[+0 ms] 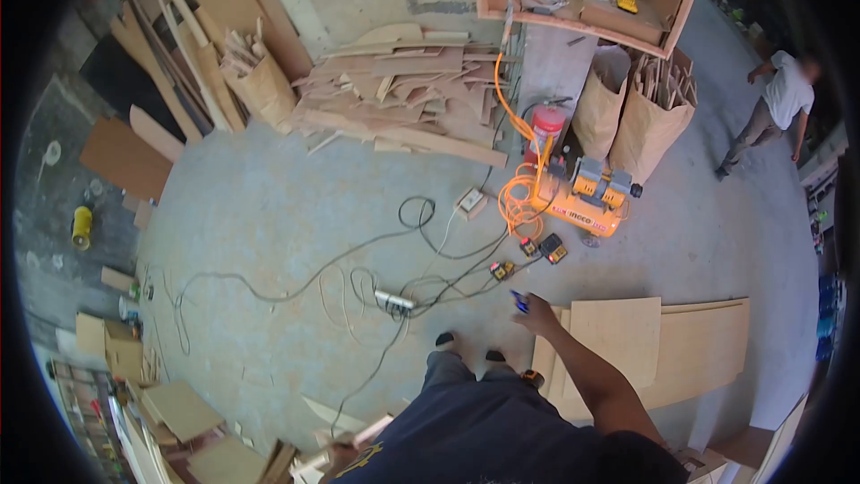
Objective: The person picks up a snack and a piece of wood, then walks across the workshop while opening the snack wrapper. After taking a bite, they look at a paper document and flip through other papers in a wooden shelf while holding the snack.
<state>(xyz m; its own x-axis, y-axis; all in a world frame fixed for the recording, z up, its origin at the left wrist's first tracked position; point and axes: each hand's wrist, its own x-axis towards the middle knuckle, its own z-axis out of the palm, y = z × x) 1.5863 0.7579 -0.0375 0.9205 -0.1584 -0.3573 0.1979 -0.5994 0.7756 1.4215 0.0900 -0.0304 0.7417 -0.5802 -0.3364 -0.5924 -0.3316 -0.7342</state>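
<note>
My right hand [536,312] reaches forward over the near edge of a stack of pale plywood boards [627,345] and holds a small blue pen-like thing [520,302]. My left hand [339,454] is low at the bottom edge beside my body and grips a short strip of light wood [372,433]. My feet [445,339] stand on the concrete floor next to the boards. A small yellow-and-black object [532,378] lies at the boards' near corner.
Cables and a power strip [394,302] trail over the floor ahead. An orange compressor [591,199], its hose and a red fire extinguisher [547,125] stand beyond. A pile of wood offcuts [403,90], sacks of scraps [647,121], a wooden cabinet [582,0], another person [778,108] at far right.
</note>
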